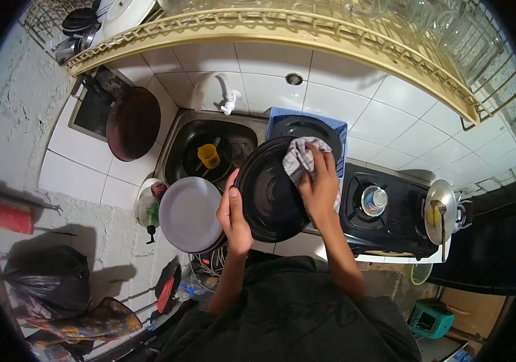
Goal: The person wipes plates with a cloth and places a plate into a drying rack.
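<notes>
A black plate (270, 196) is held up in front of my body, its dark, shiny inner face showing. My left hand (234, 220) grips its left rim, with the thumb toward the inner face. A crumpled white-and-dark patterned cloth (299, 158) is bunched in my right hand (319, 187), which presses it against the plate's upper right rim. Left of my left hand, a pale grey plate (190, 214) tops darker plates at the counter's front. Behind the held plate, a blue basket (337, 128) contains another black plate (306, 128).
The metal sink (176, 136) contains a yellow cup (208, 155). At left are a brown pan (134, 123) and a soap bottle (149, 214). A black stove (360, 232) stands right, bearing a small bowl (374, 201) and a metal pan (436, 220). A dish rack (282, 29) hangs overhead.
</notes>
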`<act>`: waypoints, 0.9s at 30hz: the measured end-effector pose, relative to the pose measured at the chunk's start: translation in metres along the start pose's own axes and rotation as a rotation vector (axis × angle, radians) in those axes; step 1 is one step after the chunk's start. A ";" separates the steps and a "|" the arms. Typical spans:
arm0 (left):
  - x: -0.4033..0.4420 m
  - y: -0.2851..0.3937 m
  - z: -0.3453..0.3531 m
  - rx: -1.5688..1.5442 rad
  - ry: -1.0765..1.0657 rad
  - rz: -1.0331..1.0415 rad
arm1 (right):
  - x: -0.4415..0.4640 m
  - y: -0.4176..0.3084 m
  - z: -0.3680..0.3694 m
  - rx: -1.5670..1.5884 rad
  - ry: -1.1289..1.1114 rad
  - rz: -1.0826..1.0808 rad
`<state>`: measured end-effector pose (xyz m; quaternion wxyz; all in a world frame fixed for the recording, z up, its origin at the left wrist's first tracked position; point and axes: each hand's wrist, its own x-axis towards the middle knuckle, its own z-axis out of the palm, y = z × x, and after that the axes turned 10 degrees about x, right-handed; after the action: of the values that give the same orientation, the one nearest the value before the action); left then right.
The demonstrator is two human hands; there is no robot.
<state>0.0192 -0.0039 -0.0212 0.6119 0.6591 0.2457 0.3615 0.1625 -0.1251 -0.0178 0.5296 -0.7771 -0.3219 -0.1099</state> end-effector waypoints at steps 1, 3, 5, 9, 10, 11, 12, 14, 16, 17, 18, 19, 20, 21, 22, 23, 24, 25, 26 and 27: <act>0.000 -0.001 0.002 -0.002 -0.004 0.004 | 0.001 0.000 0.002 0.023 -0.005 -0.044; -0.001 -0.005 0.006 -0.007 -0.010 0.009 | -0.004 -0.009 0.006 0.113 -0.123 0.026; -0.002 -0.008 0.010 0.004 0.014 0.037 | -0.009 -0.015 0.008 0.175 -0.233 -0.092; -0.006 -0.006 0.008 0.041 0.045 0.038 | -0.004 -0.005 0.008 0.155 -0.121 -0.042; -0.007 -0.003 0.008 0.065 0.046 0.053 | 0.002 0.001 0.010 0.155 0.005 -0.069; -0.009 0.003 0.007 0.090 0.049 0.068 | 0.004 0.004 0.012 0.182 0.038 -0.040; -0.010 0.006 0.007 0.114 0.050 0.085 | 0.003 0.000 0.013 0.194 -0.001 -0.054; -0.010 0.004 0.010 0.055 0.045 0.004 | 0.000 -0.012 0.013 0.211 -0.071 -0.089; -0.005 0.002 0.012 0.006 0.044 -0.011 | -0.010 -0.027 0.014 0.319 -0.265 -0.147; -0.003 0.001 0.012 -0.014 0.050 0.010 | -0.012 -0.028 0.015 0.302 -0.273 -0.203; -0.001 0.003 0.012 -0.034 0.058 0.029 | -0.014 -0.027 0.018 0.286 -0.283 -0.259; 0.000 0.009 0.011 0.005 0.056 0.032 | -0.013 -0.024 0.020 0.280 -0.219 -0.198; -0.001 0.012 0.009 0.038 0.040 0.013 | -0.010 -0.024 0.021 0.280 -0.115 -0.115; -0.002 0.014 0.008 0.070 0.025 -0.008 | -0.004 -0.023 0.023 0.247 -0.018 -0.100; -0.002 0.012 0.006 0.097 0.010 -0.005 | 0.001 -0.022 0.024 0.213 0.081 -0.087; -0.001 0.010 0.004 0.125 -0.005 -0.002 | 0.004 -0.024 0.024 0.217 0.068 -0.079; 0.000 0.007 0.003 0.152 -0.019 0.001 | 0.001 -0.026 0.026 0.252 -0.003 -0.121; 0.002 0.006 0.005 0.113 -0.012 0.050 | -0.005 -0.029 0.030 0.283 -0.073 -0.162; 0.005 0.006 0.007 0.073 -0.003 0.096 | -0.010 -0.031 0.031 0.312 -0.147 -0.203; 0.006 0.006 0.008 0.092 -0.015 0.084 | -0.011 -0.032 0.026 0.304 -0.267 -0.251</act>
<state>0.0284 -0.0050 -0.0142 0.5673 0.6988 0.2298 0.3702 0.1293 -0.0986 -0.0102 0.5753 -0.6499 -0.4962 -0.0214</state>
